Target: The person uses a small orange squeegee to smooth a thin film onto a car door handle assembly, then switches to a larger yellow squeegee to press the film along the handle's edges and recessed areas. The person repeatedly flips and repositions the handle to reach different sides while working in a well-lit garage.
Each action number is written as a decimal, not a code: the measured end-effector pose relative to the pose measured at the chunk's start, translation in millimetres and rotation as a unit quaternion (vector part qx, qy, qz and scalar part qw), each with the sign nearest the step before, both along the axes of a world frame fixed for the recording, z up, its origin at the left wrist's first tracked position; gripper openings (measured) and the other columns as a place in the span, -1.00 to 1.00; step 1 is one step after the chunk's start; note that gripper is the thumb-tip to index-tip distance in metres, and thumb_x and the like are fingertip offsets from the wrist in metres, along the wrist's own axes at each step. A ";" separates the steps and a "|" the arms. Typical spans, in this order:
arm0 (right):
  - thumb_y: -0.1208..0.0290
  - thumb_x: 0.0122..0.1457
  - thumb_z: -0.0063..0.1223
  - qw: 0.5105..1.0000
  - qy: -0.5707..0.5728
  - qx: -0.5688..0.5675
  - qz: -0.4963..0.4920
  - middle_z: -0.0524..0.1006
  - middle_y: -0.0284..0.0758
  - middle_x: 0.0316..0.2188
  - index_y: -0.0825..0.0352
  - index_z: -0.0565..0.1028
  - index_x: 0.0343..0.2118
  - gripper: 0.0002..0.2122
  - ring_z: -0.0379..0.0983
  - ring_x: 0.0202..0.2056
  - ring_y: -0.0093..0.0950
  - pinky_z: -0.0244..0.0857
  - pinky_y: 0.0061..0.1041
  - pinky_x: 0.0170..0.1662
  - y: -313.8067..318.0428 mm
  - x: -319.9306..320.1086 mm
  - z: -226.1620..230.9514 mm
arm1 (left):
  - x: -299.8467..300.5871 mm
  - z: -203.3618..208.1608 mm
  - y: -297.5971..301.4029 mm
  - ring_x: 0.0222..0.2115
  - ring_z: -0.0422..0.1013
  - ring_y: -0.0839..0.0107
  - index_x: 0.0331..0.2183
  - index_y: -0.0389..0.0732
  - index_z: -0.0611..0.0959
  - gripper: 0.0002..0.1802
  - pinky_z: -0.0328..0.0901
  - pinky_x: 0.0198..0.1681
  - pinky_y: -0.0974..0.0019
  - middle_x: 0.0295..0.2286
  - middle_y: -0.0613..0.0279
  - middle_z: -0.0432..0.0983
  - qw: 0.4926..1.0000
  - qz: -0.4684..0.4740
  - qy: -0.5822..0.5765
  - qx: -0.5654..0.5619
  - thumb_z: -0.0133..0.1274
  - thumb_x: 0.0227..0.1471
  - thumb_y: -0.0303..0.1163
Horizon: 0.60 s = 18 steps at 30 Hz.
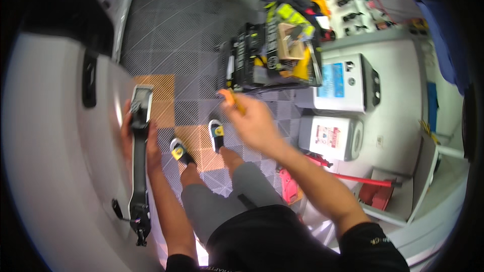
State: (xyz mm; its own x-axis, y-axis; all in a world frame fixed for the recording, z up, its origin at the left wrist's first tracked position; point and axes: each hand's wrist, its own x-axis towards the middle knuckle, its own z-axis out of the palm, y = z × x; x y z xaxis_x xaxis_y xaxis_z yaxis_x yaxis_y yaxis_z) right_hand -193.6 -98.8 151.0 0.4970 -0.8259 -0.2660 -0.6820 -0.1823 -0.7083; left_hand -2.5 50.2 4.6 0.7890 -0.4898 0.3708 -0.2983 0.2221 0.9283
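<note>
My left hand (153, 143) is wrapped around a long black car door handle (139, 166) with a silver edge, held upright beside a silver car door (60, 136). The upper end of the handle has a pale, frame-like part, and a small black fitting sits at its lower end. In the car door is a dark recess (89, 79), with a smaller opening (119, 209) lower down. My right hand (254, 126) is closed around a small yellow and orange tool (233, 102), raised away from the door; blur hides its exact kind.
Beyond my right hand stands a black tool bag or cart (252, 55) piled with tools and a wooden box (290, 43). Two white box-shaped containers (343, 84) line the right wall. A red floor jack (288, 186) with a long handle lies near my right side. Grey and orange tiles (191, 55) cover the floor.
</note>
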 end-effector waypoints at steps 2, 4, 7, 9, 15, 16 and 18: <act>0.10 0.47 0.00 0.997 0.053 -0.052 -0.021 0.54 -0.41 -0.49 0.37 0.61 -0.06 -0.63 0.35 -0.52 -0.64 0.26 -0.44 -0.46 -75.4 -59.9 0.4 | -1.6 -2.6 0.9 0.29 0.32 0.00 0.21 -0.29 0.41 -0.37 0.23 0.35 0.00 0.30 -0.21 0.30 1.000 0.006 0.009 0.017 0.24 0.14 -0.59; 0.08 0.49 -0.06 0.990 0.087 -0.090 -0.066 0.58 -0.37 -0.42 0.36 0.58 0.02 -0.60 0.44 -0.54 -0.61 0.41 -0.54 -0.43 -151.7 -116.8 -6.2 | -3.0 -8.2 3.3 0.28 0.32 0.00 0.21 -0.30 0.42 -0.37 0.21 0.35 0.01 0.29 -0.21 0.31 0.999 0.019 0.031 0.030 0.24 0.13 -0.60; 0.18 0.49 -0.06 0.976 0.183 -0.027 -0.111 0.61 -0.23 -0.42 0.33 0.58 0.03 -0.67 0.57 -0.45 -0.43 0.48 -0.37 -0.37 -237.9 -198.0 -22.4 | -3.3 -15.9 9.6 0.24 0.36 0.04 0.22 -0.33 0.44 -0.36 0.22 0.33 0.04 0.24 -0.17 0.39 0.994 0.058 0.020 0.091 0.25 0.13 -0.58; 0.29 0.39 -0.02 0.927 0.322 -0.191 0.040 0.67 -0.07 -0.29 0.31 0.58 0.04 -0.70 0.62 -0.27 -0.05 0.48 -0.11 -0.11 -269.6 -233.4 -49.0 | -4.3 -17.2 12.4 0.19 0.38 0.08 0.23 -0.36 0.44 -0.35 0.22 0.30 0.07 0.17 -0.11 0.44 0.983 0.097 -0.001 0.153 0.25 0.13 -0.55; 0.46 0.21 -0.02 0.931 0.260 -0.158 0.203 0.60 -0.01 -0.09 0.34 0.56 0.00 -0.69 0.52 0.01 0.01 0.40 -0.05 0.09 -315.8 -267.9 -126.4 | -13.7 -4.7 -7.0 0.29 0.28 0.09 0.29 -0.38 0.33 -0.43 0.21 0.35 0.04 0.28 -0.17 0.32 0.985 0.136 -0.018 0.106 0.04 0.31 -0.55; 0.46 0.21 -0.02 0.932 0.262 -0.132 0.210 0.60 -0.01 -0.09 0.35 0.56 0.00 -0.69 0.52 0.01 0.01 0.39 -0.04 0.09 -319.5 -269.6 -134.1 | -15.1 -2.1 -12.7 0.30 0.28 0.05 0.31 -0.37 0.29 -0.42 0.24 0.36 -0.07 0.30 -0.20 0.28 0.990 0.124 0.021 0.058 0.00 0.34 -0.53; 0.47 0.21 -0.02 0.935 0.252 -0.096 0.229 0.61 -0.01 -0.11 0.37 0.56 -0.01 -0.69 0.52 0.00 0.01 0.39 -0.04 0.10 -324.9 -273.5 -143.3 | -18.2 2.6 -19.5 0.29 0.29 0.03 0.32 -0.36 0.28 -0.42 0.26 0.36 -0.10 0.30 -0.20 0.27 0.990 0.127 0.063 0.022 -0.01 0.35 -0.49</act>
State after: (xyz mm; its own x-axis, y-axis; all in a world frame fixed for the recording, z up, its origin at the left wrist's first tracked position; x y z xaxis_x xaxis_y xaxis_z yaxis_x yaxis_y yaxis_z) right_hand -467.0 -423.8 7.7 0.6621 -0.6131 -0.4309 -0.7394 -0.6280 -0.2427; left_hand -20.8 30.7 7.2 0.9276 -0.2832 0.2439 -0.2203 0.1129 0.9689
